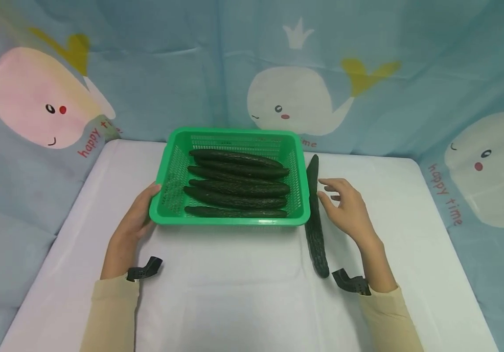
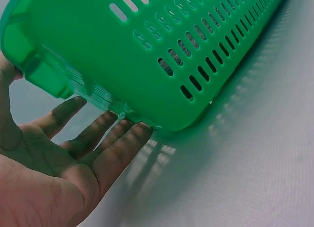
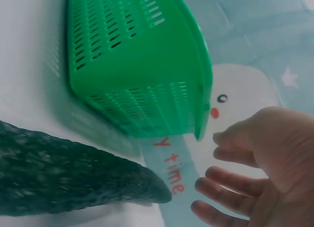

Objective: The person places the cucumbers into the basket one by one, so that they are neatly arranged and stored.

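Note:
A green plastic basket [image 1: 230, 221] stands on the white-covered table, with several dark green cucumbers [image 1: 239, 188] lying crosswise inside it. At its left end, my left hand [image 1: 135, 215] holds the basket: the thumb is up by the rim and the fingertips [image 2: 142, 131] touch the outer wall. One more cucumber [image 1: 315, 225] lies lengthwise on the table, close along the basket's right side. My right hand [image 1: 346, 208] is just right of this cucumber, fingers loosely bent and spread, with nothing held. In the right wrist view, a gap shows between those fingers and the cucumber's tip [image 3: 132, 185].
A white cloth [image 1: 243, 283] covers the table. Behind it and along both sides hangs a blue curtain [image 1: 168, 88] printed with whales. Each wrist carries a small black strap-like piece, one on the left wrist [image 1: 145, 269] and one on the right wrist [image 1: 351, 282].

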Demonstrator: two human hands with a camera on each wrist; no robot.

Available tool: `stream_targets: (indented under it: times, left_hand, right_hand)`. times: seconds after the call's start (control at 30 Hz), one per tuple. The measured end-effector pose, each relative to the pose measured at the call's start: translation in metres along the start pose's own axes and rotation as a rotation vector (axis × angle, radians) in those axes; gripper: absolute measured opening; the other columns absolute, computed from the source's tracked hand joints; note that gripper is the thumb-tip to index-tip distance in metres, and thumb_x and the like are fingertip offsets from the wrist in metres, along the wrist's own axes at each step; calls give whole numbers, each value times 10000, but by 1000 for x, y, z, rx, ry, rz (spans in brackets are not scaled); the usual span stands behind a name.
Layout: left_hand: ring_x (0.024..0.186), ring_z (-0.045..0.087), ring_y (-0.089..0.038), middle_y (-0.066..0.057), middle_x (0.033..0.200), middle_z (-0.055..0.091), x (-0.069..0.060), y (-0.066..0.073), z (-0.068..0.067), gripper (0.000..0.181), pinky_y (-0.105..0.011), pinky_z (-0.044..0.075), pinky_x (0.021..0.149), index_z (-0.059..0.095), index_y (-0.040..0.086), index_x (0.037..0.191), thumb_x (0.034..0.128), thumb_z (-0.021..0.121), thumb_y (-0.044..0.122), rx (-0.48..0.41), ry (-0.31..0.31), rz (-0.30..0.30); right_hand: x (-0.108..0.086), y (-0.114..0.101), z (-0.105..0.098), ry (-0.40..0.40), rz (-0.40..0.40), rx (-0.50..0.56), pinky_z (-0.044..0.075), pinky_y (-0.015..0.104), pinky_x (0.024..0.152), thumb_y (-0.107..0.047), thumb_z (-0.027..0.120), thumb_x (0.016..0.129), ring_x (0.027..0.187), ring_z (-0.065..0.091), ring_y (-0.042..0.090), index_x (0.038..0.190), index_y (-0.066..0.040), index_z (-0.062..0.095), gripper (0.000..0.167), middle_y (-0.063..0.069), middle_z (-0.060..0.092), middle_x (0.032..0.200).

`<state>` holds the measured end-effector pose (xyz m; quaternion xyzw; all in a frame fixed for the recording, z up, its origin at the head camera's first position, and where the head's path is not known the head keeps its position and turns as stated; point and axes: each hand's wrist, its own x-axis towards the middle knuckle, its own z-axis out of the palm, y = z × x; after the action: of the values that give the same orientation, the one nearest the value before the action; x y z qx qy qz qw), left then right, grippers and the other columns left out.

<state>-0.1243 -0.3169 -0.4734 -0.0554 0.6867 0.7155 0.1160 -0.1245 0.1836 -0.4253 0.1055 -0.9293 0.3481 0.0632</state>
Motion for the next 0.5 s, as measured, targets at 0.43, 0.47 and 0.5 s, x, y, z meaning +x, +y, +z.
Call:
stream_targets:
  times: [0.43,0.47,0.5]
  left_hand:
    - [1092,706,52,218,1263,667,0,0,-1,767,-138,600,919,159,63,1699,1126,406,509,40,4,20]
    - [1093,707,50,214,1268,665,0,0,-1,765,-139,600,920,162,65,1699,1126,407,509,38,4,23]
    - [1097,705,48,206,1275,659,1,-1,0,770,-139,599,923,159,65,1700,1125,408,513,40,-1,25]
  right_hand:
    - [-12,14,32,-30,100,-112,626,593,922,-259,639,1060,1223,701,397,1429,-80,647,410,193,651,1429]
    - [-12,14,32,-33,99,-128,627,596,907,-263,636,1061,1215,703,400,1430,-79,646,413,195,651,1429]
    - [-13,15,32,-33,100,-137,627,601,897,-264,634,1060,1209,704,405,1430,-73,646,417,200,653,1425]
